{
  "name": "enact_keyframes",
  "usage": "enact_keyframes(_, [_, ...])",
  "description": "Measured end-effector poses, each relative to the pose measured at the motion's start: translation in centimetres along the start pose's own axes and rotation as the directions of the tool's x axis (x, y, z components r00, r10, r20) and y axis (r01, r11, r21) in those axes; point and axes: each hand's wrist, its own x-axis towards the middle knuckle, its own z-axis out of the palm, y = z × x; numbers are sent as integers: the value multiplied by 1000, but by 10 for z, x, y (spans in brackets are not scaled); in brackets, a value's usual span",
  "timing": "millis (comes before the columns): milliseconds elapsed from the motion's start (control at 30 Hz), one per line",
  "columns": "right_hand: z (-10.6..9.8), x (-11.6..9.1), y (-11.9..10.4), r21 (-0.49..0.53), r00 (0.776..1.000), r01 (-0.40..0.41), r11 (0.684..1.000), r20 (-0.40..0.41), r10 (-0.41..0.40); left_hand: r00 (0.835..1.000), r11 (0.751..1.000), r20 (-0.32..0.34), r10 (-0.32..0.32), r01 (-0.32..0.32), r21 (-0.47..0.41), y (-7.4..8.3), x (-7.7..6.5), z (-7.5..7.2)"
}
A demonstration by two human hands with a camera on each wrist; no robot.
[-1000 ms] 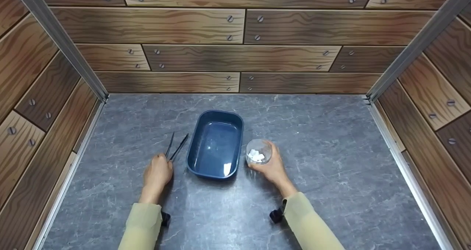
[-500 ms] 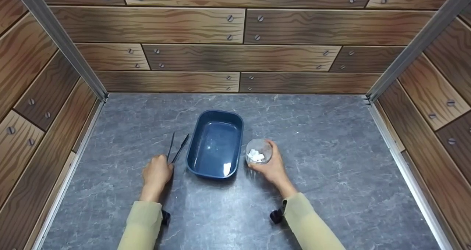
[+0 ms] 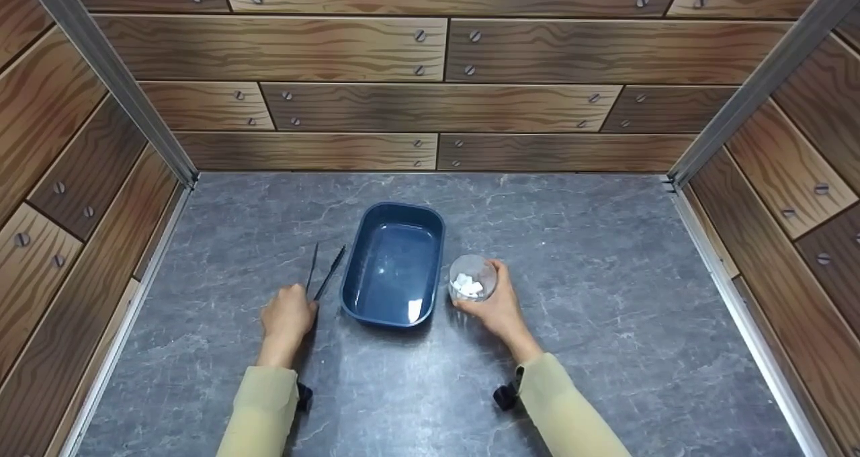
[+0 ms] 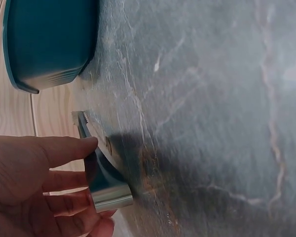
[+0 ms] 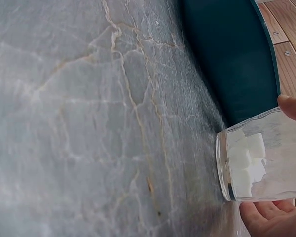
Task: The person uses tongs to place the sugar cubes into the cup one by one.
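My left hand pinches a pair of metal tongs between thumb and fingers, low over the grey surface. The two arms of the tongs stand apart and point away from me, with nothing between their tips. My right hand grips a clear glass from its right side, thumb and fingers round the wall. Several white cubes lie at the bottom of the glass, which stands upright on the surface. Between the hands sits a dark blue rectangular tub, with nothing in it.
The grey marbled tabletop spreads out around the things. Wood-patterned walls close it in at the back, left and right, with metal posts at the corners.
My left hand has shifted its hold on the tongs slightly, sliding a little down the arms. The glass, the tub and my right hand stay where they were.
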Motion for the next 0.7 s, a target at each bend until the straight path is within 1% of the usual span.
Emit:
enact_keyframes(267, [-3, 0, 1, 1, 1000, -14, 1000, 14, 14, 1000, 1000, -24, 19, -19, 11, 0, 0, 2])
enact_keyframes(467, [-5, -1, 0, 2, 999, -22, 1000, 41, 22, 1000, 1000, -24, -15, 15, 2, -1, -1, -3])
enact_keyframes(600, [-7, 0, 1, 34, 998, -9, 999, 56, 8, 999, 1000, -28, -26, 26, -3, -2, -3, -5])
enact_keyframes(700, [-10, -1, 3, 68, 997, 13, 998, 76, -18, 999, 1000, -38, -30, 30, -10, -4, -5, -6])
